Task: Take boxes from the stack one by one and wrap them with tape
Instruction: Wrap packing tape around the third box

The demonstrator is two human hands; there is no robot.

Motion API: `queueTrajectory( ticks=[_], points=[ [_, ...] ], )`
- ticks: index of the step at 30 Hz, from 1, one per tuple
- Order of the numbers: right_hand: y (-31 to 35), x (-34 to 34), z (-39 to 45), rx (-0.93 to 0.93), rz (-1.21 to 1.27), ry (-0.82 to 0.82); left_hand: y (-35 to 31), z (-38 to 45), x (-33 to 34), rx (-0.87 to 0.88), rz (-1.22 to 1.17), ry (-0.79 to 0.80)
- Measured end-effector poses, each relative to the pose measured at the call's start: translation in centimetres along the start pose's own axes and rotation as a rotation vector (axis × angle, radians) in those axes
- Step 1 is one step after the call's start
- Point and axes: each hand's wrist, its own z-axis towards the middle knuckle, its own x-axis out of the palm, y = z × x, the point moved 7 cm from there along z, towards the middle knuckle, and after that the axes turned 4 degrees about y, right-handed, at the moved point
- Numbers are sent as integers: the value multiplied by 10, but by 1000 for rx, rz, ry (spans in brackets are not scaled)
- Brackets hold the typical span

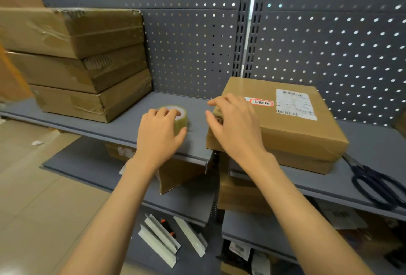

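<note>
The box [285, 118] being worked on lies flat on the grey shelf [123, 127], right of the middle, on top of another box [303, 164] of much the same size, so its top sits at a handy height for taping. It carries a white shipping label [295, 104] and a small red-edged sticker [261, 101]. The right hand [232, 123] rests on its near left corner with fingers bent, seemingly pressing down or picking at a tape end there; whether anything is pinched I cannot tell. Just left of it, the left hand [161, 129] curls over the tape roll [176, 115] standing on the shelf and grips it, probably to draw it toward the box. Farther left stands the stack [83, 63] of three boxes, already showing clear tape. Scissors [377, 184] lie at the shelf's right edge, in reach for cutting.
</note>
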Motion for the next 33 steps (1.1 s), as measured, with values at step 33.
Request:
queueTrajectory(
  ticks=[33],
  points=[
    [28,-19,31,-123,592,-27,-9,-6,-44,50,-1148,-49]
  ],
)
